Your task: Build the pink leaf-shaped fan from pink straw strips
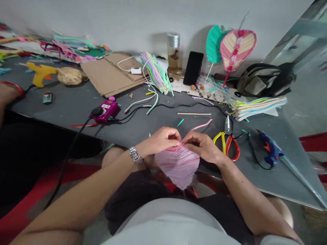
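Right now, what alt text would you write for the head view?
Left hand and right hand pinch the top of a pink leaf made of strips at a gray table, with red-and-yellow pliers and a blue glue gun to the right.

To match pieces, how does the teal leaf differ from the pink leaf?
The teal leaf is solid teal; the pink leaf has a cream centre and pink rim. The pink leaf overlaps the teal leaf in front. Both are ribbed, stemmed, and lean against the wall.
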Demonstrator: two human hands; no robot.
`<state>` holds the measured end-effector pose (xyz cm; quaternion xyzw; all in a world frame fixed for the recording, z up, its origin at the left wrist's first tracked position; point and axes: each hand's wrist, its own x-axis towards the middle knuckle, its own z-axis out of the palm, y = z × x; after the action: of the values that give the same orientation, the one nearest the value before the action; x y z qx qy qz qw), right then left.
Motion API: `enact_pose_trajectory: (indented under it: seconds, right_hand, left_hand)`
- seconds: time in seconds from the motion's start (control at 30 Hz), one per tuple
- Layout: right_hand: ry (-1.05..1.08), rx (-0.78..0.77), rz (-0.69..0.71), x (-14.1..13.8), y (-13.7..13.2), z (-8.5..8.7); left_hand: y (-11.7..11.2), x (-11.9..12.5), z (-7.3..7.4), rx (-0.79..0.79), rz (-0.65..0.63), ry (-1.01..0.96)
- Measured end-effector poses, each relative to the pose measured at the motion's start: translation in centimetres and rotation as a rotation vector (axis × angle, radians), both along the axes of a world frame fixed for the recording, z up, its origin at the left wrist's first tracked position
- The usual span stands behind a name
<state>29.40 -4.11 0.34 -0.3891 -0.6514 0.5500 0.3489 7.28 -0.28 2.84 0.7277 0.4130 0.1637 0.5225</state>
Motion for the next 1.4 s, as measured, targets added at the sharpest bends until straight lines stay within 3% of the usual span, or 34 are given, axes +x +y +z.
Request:
enact_pose_trajectory:
  seconds: [0.27,0.57,0.77,1.4]
  right_hand:
    - [-0.009,0.029,-0.013,0.0,-0.2,0.1]
    - [0.035,0.002,0.063,0.2,0.1,-0.5]
    - [0.006,0.010,0.086,0.4,0.2,-0.6]
    - [-0.065,0.012,0.014,0.9,0.1,-0.4]
  left_hand:
    - [-0.3,0.3,0.0,0.016,0.020,-0.003]
    - [-0.2,0.2,-0.4,-0.060,0.023,-0.006]
    - [-0.2,0.4,-0.7,-0.018,0.020,-0.018]
    - [-0.2,1.1,-1.3,-0.006,0.066,-0.071]
